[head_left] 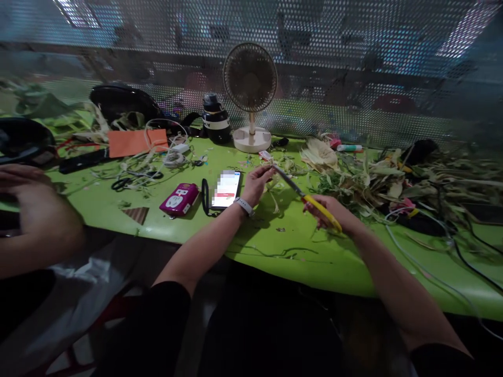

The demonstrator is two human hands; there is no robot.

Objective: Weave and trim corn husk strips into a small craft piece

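Observation:
My left hand (pixel 257 183), with a pale band at the wrist, is closed in a pinch on a thin, pale plant strip (pixel 275 201) that hangs below the fingertips. Yellow-handled scissors (pixel 322 212), seen nearly edge-on, are gripped in my right hand (pixel 324 209). Their long grey blade slants up and left, its tip at the left fingertips. Whether the tip touches the strip cannot be made out. Just left of my left wrist lies a lit phone (pixel 227 189) with a black strap.
A fan (pixel 250 78) and black bottle (pixel 216 119) stand at the back. Dried husks (pixel 320 154) and leaves cover the right, with cables (pixel 428 262) beside them. Left lie a purple box (pixel 179 199), orange paper (pixel 137 142) and black scissors (pixel 122 183). Another person's arm (pixel 43 220) rests at far left.

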